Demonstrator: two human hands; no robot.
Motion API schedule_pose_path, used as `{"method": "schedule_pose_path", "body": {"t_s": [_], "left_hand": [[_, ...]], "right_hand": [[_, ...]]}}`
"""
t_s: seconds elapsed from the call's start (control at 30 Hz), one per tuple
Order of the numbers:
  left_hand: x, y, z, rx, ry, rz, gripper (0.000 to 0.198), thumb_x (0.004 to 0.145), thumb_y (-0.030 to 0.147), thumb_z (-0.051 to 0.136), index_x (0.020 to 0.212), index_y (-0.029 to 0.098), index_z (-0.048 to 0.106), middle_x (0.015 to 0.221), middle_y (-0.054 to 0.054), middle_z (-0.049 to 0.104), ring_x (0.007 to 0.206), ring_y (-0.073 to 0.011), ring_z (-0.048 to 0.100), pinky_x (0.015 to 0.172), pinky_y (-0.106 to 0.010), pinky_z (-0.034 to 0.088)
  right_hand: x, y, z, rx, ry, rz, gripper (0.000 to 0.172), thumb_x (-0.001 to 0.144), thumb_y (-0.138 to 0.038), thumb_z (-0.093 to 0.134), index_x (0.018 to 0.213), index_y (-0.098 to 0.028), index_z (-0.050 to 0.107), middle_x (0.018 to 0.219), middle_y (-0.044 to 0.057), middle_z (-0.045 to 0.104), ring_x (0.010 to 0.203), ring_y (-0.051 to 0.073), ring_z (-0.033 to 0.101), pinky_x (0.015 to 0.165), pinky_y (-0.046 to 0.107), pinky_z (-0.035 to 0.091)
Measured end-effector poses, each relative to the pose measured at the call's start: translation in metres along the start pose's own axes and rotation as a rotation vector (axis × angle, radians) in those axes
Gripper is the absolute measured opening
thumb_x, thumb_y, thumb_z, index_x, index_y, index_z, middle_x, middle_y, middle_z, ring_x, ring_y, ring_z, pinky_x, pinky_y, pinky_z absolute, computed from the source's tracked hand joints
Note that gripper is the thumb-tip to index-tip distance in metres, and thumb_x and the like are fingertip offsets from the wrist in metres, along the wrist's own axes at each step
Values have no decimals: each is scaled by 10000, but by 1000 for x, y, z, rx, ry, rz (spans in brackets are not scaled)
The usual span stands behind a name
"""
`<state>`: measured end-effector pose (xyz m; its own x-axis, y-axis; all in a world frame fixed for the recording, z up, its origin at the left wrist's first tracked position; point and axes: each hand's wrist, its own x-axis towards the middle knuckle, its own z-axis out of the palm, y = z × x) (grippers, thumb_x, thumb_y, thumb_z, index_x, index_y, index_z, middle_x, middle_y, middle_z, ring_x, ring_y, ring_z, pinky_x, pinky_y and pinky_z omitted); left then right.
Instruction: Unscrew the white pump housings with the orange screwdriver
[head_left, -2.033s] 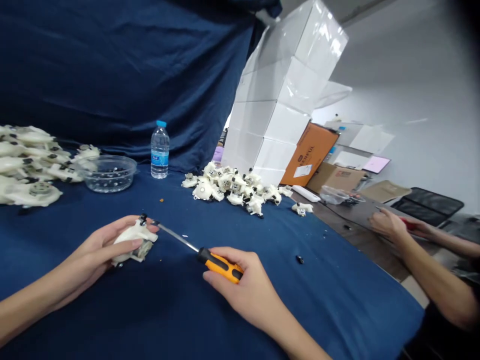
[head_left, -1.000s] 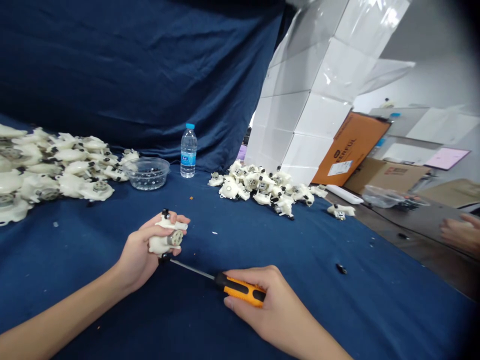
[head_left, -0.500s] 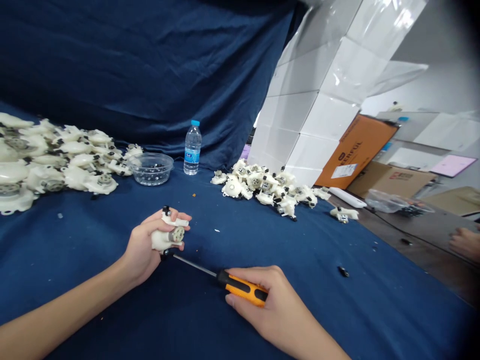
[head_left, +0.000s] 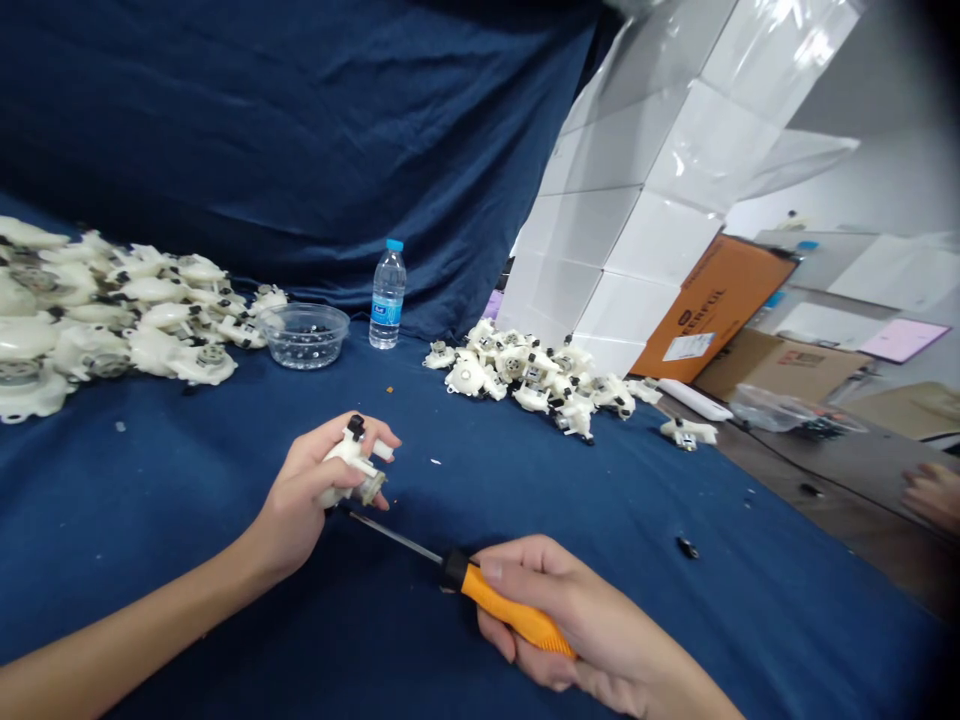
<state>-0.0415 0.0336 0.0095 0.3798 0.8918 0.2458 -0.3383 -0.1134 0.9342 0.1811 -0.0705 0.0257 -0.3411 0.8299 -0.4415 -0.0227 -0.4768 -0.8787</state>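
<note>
My left hand (head_left: pixel 304 500) is closed around a small white plastic motor unit (head_left: pixel 352 468) with a black tip on top, held just above the blue cloth (head_left: pixel 187 480). My right hand (head_left: pixel 570 620) grips the orange handle of a screwdriver (head_left: pixel 480 590). Its metal shaft runs up and left, and the tip sits under the motor unit by my left fingers.
A heap of white units (head_left: pixel 97 310) lies at far left beside a clear bowl (head_left: pixel 304 335) and a water bottle (head_left: pixel 388 295). Another pile (head_left: pixel 532 375) sits before stacked white boxes (head_left: pixel 637 200). A small black part (head_left: pixel 686 547) lies right. Another person's hand (head_left: pixel 930 490) shows at right edge.
My left hand has turned the unit and lifted it from lying on the cloth. My right hand slid back along the handle, and the screwdriver tip dropped below the unit. The view swung left.
</note>
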Motion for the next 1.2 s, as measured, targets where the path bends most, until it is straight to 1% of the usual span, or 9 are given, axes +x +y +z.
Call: {"method": "schedule_pose_path", "body": {"t_s": [0.13, 0.3, 0.4, 0.5, 0.67, 0.83, 0.97, 1.1, 1.2], "left_hand": [[-2, 2, 1, 18, -9, 9, 81, 666, 145, 505, 734, 183, 528, 1003, -27, 582, 659, -138, 560, 597, -274, 524], [-3, 3, 0, 69, 40, 18, 84, 654, 129, 506, 713, 187, 520, 1006, -3, 575, 696, -137, 553, 618, -257, 520], [-3, 6, 0, 90, 75, 20, 83, 650, 133, 501, 708, 189, 520, 998, 1, 581, 689, -143, 547, 621, -272, 528], [-2, 7, 1, 87, 124, -13, 86, 655, 136, 489, 713, 193, 516, 982, -9, 592, 677, -155, 533, 594, -292, 535], [0, 6, 6, 39, 214, -136, 116, 619, 164, 514, 722, 195, 559, 943, -42, 599, 726, -192, 521, 546, -329, 564], [3, 7, 9, 96, 296, -354, 218, 591, 194, 531, 782, 162, 631, 813, -61, 575, 645, -185, 523, 515, -361, 571], [4, 7, 8, 141, 279, -371, 202, 601, 200, 552, 782, 159, 630, 799, -50, 561, 626, -176, 522, 501, -360, 572], [3, 8, 6, 81, 272, -296, 180, 614, 192, 541, 774, 163, 619, 814, -54, 569, 633, -177, 524, 503, -366, 578], [1, 8, 7, 49, 247, -263, 170, 633, 188, 538, 781, 170, 618, 812, -51, 565, 646, -180, 527, 502, -358, 578]], "right_hand": [[0, 0, 2, -35, 17, -9, 316, 868, -437, 591, 729, -154, 569, 575, -34, 535, 295, 0, 299, 312, 166, 154], [1, 2, 11, -452, 221, -110, 343, 898, -428, 555, 694, -154, 587, 552, -53, 455, 400, 31, 318, 381, 174, 228], [0, 9, 14, -757, 389, -330, 250, 890, -389, 569, 834, -181, 694, 666, 3, 592, 610, 117, 534, 564, 214, 418], [-3, 16, 15, -1041, 414, -595, 202, 897, -298, 559, 1011, -218, 705, 861, 47, 699, 813, 197, 640, 741, 291, 488], [-4, 19, 9, -1509, 416, -876, 332, 935, -199, 503, 1244, -127, 598, 820, 68, 691, 609, 186, 639, 539, 311, 481], [-3, 16, 6, -1823, 390, -1071, 350, 891, -86, 521, 1228, -34, 599, 769, 88, 690, 541, 191, 605, 452, 328, 408], [-2, 12, 9, -1513, 439, -1060, 332, 860, -97, 589, 1179, -159, 657, 880, 67, 710, 594, 161, 609, 513, 314, 412], [-4, 13, 9, -823, 432, -701, 319, 796, -222, 701, 1113, -255, 685, 976, 42, 664, 753, 152, 621, 655, 277, 488], [-6, 10, 5, -363, 400, -393, 429, 770, -377, 729, 1160, -223, 635, 1015, 58, 629, 584, 84, 547, 510, 215, 417]]}}
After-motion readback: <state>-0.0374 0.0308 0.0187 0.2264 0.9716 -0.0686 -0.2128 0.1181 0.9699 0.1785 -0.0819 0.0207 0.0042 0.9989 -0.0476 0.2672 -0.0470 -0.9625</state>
